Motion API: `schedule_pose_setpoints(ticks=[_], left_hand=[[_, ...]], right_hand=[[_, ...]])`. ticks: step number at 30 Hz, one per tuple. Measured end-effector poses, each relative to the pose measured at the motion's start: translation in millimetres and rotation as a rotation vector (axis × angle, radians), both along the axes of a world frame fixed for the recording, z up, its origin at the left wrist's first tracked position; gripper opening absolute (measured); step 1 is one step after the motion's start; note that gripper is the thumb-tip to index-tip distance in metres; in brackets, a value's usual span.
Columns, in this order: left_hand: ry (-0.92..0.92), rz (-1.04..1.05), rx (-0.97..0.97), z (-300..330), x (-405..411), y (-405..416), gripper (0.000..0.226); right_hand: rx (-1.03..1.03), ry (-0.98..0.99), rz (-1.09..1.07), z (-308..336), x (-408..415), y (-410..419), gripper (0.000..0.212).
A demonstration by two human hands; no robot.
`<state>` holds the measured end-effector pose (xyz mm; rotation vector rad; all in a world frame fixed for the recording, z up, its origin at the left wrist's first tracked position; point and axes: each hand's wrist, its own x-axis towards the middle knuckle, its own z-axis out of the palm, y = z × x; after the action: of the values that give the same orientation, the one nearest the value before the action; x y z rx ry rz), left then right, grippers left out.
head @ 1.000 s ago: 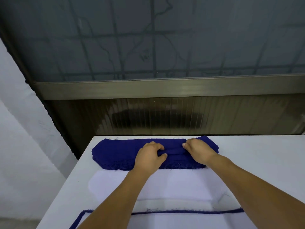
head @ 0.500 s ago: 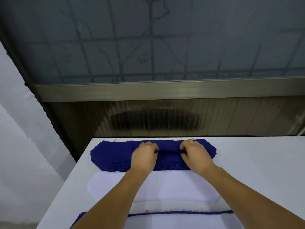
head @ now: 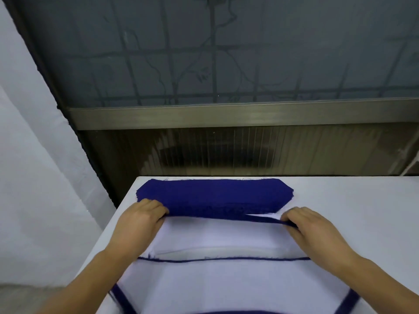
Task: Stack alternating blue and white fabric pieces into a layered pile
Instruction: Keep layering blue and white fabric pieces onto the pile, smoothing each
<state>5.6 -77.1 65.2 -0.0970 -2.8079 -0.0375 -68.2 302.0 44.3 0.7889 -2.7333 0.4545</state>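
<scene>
The left hand (head: 138, 219) pinches the near left edge of a blue fabric piece (head: 226, 215), fingers curled over the cloth and thumb tucked beneath. The right hand (head: 306, 225) grips the same piece at its near right edge, drawing it out into a thin dark strip that runs between the two hands. That strip is lifted slightly on the right, where a sliver of white shows under it.

The piece comes off the blue stack (head: 213, 193), a thick pile of deep royal-blue cloth lying at the far edge of the worktop (head: 362, 211). The pile is long and low with clipped corners (its front face looks frayed, with loose threads along the layers).

Just in front of it, between the forearms, lies a white fabric stack (head: 222, 234) of much the same outline, flat and smooth. Nearer still sits the layered pile (head: 226, 284), topped with white cloth and framed by a narrow blue border (head: 224, 259) that peeks out along its far edge and down both sides.

The worktop is pale grey-white. Beyond it stands a dark ribbed panel (head: 226, 150) under a metal rail, with frosted glass above.
</scene>
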Motion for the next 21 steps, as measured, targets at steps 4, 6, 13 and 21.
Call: schedule_pose_setpoints(ticks=[4,6,13,21], left_hand=[[0.152,-0.081,0.012,-4.1,51.0,10.4,0.017],[0.222,-0.116,0.027,-12.3,73.8,11.2,0.013],[0.296,-0.218,0.087,-41.9,114.1,13.3,0.035],[0.149,-0.191,0.16,-50.8,126.4,10.3,0.024]], right_hand=[[-0.046,0.055,0.051,3.4,48.9,20.8,0.027],[-0.06,0.113,0.088,-0.6,67.9,27.6,0.034],[0.014,0.097,0.186,-18.8,101.7,33.9,0.051],[-0.036,0.089,0.213,-28.4,104.6,40.2,0.012]])
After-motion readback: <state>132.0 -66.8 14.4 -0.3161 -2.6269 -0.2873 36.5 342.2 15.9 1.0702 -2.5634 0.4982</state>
